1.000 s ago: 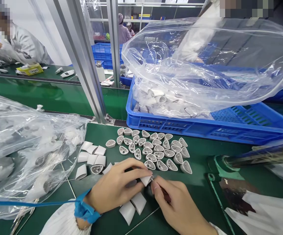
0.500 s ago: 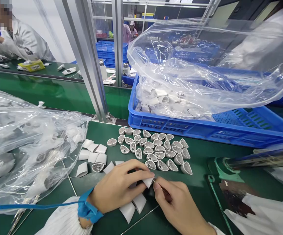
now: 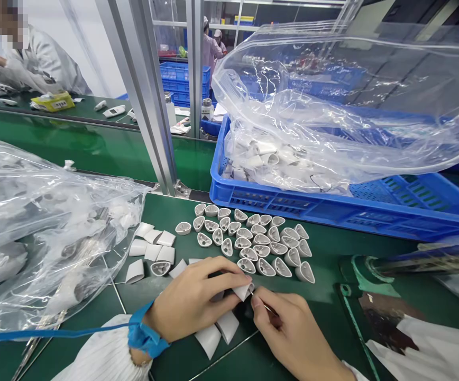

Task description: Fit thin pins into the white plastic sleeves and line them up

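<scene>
My left hand [image 3: 193, 299] pinches a small white curved plastic shell [image 3: 243, 291] against the green bench mat, with an anti-static blue wrist strap [image 3: 146, 333] around the wrist. My right hand [image 3: 295, 333] grips a thin pointed metal tool [image 3: 268, 308], its tip at the shell's edge. Rows of oval white shells [image 3: 249, 244] lie just beyond my hands, hollow sides up. More white curved pieces lie to the left [image 3: 152, 246] and below my left hand [image 3: 208, 340]. My fingers hide most of the held shell.
A blue plastic crate [image 3: 324, 203] with white parts under a clear bag [image 3: 304, 106] stands behind the shells. Another clear bag of parts [image 3: 47, 227] lies at left. A metal post [image 3: 146, 95] rises behind the bench. A co-worker [image 3: 39, 66] sits at the far bench.
The whole view has drifted slightly, with the crate and shells shifting right. My hands stay on the shell and the tool, and the tool's tip sits a little closer to the shell.
</scene>
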Demonstrator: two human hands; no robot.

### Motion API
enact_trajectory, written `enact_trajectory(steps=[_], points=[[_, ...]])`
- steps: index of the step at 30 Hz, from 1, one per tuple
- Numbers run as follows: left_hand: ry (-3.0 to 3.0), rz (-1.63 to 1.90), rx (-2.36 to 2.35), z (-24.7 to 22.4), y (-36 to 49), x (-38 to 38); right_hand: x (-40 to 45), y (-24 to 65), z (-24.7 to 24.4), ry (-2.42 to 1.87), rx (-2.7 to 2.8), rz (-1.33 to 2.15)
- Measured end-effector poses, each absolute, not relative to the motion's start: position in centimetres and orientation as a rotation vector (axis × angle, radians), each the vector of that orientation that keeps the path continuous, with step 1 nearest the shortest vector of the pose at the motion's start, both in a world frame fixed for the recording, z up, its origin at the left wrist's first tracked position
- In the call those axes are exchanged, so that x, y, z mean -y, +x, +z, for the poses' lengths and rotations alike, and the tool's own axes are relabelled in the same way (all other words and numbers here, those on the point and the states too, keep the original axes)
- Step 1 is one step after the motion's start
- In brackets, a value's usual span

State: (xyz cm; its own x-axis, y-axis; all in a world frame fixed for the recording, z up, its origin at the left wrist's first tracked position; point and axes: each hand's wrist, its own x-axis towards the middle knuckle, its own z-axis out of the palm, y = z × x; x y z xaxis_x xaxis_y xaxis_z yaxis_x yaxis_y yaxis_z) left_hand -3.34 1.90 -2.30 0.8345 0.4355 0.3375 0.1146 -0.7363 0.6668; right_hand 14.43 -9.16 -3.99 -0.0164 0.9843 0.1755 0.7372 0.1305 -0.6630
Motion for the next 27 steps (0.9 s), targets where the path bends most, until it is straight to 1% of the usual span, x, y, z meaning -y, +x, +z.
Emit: enact_trajectory(steps=[6, 15, 27], points=[[2.387, 0.650, -0.376, -2.28, -3.36, -1.93, 9.17, 14.34, -4.01, -1.662, 1.802, 0.550], [2.372, 0.667, -0.378, -2.05, -3.26, -1.98, 9.10, 14.36, -3.74, -1.638, 1.802, 0.447], [2.480, 0.723, -0.311, -2.56, -3.35, -2.10, 8.95, 14.31, -3.80, -1.612, 1.810, 0.421]])
